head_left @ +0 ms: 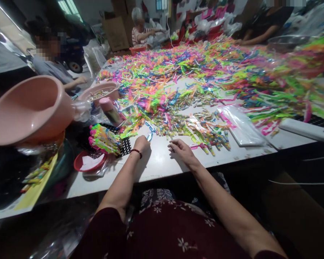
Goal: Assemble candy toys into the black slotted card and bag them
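My left hand (142,143), with a dark bead bracelet at the wrist, is closed in a pinch on a small blue plastic piece (150,136) at the near edge of the white table (156,162). My right hand (180,149) rests on the table beside it, fingers loosely curled toward the left, nothing visible in it. Just beyond both hands lies a heap of small tube-like pieces (186,124). Farther back spreads a large pile of neon plastic strips (194,68).
A bundle of assembled neon pieces (104,139) lies on a black perforated tray (125,145) at the left. A red dish (82,167), pink basins (29,108) (108,89) and a pink-capped bottle (109,109) stand left. Clear bags (240,126) lie right. Other people work across the table.
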A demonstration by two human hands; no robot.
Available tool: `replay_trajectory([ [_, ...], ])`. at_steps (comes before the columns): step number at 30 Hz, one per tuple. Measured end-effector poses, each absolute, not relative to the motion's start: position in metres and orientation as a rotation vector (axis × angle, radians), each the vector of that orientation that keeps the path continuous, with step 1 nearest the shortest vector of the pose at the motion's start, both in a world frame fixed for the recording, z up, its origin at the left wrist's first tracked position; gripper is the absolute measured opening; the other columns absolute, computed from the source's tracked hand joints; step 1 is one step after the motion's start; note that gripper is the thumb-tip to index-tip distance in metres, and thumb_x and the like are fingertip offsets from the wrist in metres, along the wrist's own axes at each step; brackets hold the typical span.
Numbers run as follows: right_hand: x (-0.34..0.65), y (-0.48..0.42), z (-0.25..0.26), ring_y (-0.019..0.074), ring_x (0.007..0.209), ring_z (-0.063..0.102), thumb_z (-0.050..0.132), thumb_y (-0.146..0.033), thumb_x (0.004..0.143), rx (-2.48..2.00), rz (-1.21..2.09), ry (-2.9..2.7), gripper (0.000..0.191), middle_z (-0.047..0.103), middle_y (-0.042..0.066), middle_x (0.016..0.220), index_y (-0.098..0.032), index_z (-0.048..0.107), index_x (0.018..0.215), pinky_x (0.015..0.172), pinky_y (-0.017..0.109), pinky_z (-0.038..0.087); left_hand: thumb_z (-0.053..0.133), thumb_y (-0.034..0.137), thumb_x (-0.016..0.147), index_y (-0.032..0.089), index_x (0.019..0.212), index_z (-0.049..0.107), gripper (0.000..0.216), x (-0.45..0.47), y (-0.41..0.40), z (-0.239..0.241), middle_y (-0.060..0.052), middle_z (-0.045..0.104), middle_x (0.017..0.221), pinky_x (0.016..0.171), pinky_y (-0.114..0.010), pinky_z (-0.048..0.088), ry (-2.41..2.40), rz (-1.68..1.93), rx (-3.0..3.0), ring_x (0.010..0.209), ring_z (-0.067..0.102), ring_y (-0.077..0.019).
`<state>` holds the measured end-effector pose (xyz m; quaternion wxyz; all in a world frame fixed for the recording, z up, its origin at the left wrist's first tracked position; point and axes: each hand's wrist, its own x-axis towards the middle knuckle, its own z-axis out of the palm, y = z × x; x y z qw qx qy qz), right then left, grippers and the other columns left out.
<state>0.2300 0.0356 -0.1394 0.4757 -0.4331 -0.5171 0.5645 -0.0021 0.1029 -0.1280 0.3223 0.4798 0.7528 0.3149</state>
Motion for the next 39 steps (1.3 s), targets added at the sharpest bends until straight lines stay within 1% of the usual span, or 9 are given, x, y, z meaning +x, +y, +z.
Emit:
replay_trajectory([
  [4,0.239,0.017,-0.126,0.0117,0.071,0.059,0.083,-0.048,0.070,-0.903,1.667,-0.975,0.042,0.071,0.002,0.092,-0.022,0.067,0.099,0.069,0.027,0.050,0.076,0.002,0.057,0.019,0.058,0.051,0.030,0.005,0.079,-0.125,-0.007,0.061,0.077,0.079,-0.031,0.038,1.907,0.886,1.250,0.095,0.060,-0.0262],
  [7,0.243,0.005,-0.121,0.0118,0.073,0.061,0.087,-0.044,0.067,-0.899,1.747,-0.913,0.042,0.073,0.003,0.093,-0.022,0.071,0.099,0.072,0.026,0.051,0.078,0.011,0.061,0.020,0.068,0.053,0.027,0.014,0.059,-0.122,0.000,0.055,0.069,0.069,-0.027,0.038,1.806,1.011,1.146,0.078,0.057,-0.0188],
  [10,0.242,-0.004,-0.122,0.0144,0.085,0.065,0.089,-0.041,0.065,-0.890,1.765,-0.906,0.041,0.074,0.004,0.097,-0.022,0.073,0.098,0.080,0.027,0.050,0.079,0.025,0.066,0.019,0.080,0.054,0.029,0.024,0.041,-0.118,0.004,0.054,0.068,0.055,-0.023,0.034,1.633,1.115,0.962,0.056,0.046,-0.0099],
  [13,0.238,-0.011,-0.125,0.0165,0.091,0.065,0.088,-0.041,0.067,-0.899,1.742,-0.971,0.039,0.073,0.004,0.102,-0.023,0.074,0.099,0.083,0.028,0.050,0.083,0.035,0.065,0.017,0.075,0.052,0.036,0.035,0.027,-0.112,0.006,0.049,0.061,0.044,-0.020,0.025,1.420,1.141,0.780,0.044,0.032,-0.0042],
  [15,0.236,-0.015,-0.126,0.0165,0.089,0.064,0.086,-0.042,0.070,-0.926,1.693,-1.048,0.038,0.073,0.003,0.103,-0.023,0.075,0.102,0.082,0.029,0.049,0.086,0.038,0.063,0.017,0.071,0.051,0.041,0.042,0.019,-0.107,0.007,0.045,0.057,0.041,-0.018,0.024,1.313,1.170,0.674,0.043,0.031,-0.0030],
  [18,0.234,-0.018,-0.127,0.0159,0.086,0.063,0.084,-0.043,0.073,-0.952,1.617,-1.113,0.036,0.072,0.002,0.100,-0.023,0.074,0.102,0.080,0.029,0.049,0.089,0.038,0.062,0.017,0.072,0.052,0.044,0.053,0.009,-0.101,0.006,0.050,0.059,0.042,-0.016,0.036,1.224,1.229,0.543,0.046,0.042,-0.0038],
  [23,0.235,-0.019,-0.125,0.0169,0.084,0.062,0.083,-0.047,0.073,-0.962,1.552,-1.138,0.037,0.071,0.002,0.093,-0.022,0.071,0.097,0.079,0.030,0.049,0.088,0.023,0.063,0.015,0.078,0.057,0.035,0.068,0.000,-0.092,0.001,0.061,0.070,0.051,-0.018,0.052,1.154,1.267,0.429,0.057,0.060,-0.0083],
  [28,0.238,-0.019,-0.122,0.0164,0.082,0.062,0.085,-0.047,0.070,-0.962,1.533,-1.132,0.038,0.071,0.002,0.090,-0.021,0.070,0.094,0.078,0.030,0.049,0.084,0.012,0.061,0.013,0.075,0.059,0.029,0.076,-0.004,-0.090,0.000,0.064,0.071,0.054,-0.019,0.055,1.133,1.267,0.390,0.060,0.063,-0.0103],
  [39,0.244,-0.021,-0.120,0.0158,0.071,0.062,0.084,-0.049,0.071,-1.019,1.510,-1.164,0.037,0.072,0.003,0.081,-0.019,0.075,0.090,0.069,0.030,0.050,0.083,0.015,0.060,0.011,0.074,0.064,0.024,0.079,-0.012,-0.091,-0.001,0.064,0.067,0.054,-0.021,0.058,1.154,1.269,0.429,0.060,0.062,-0.0110],
])
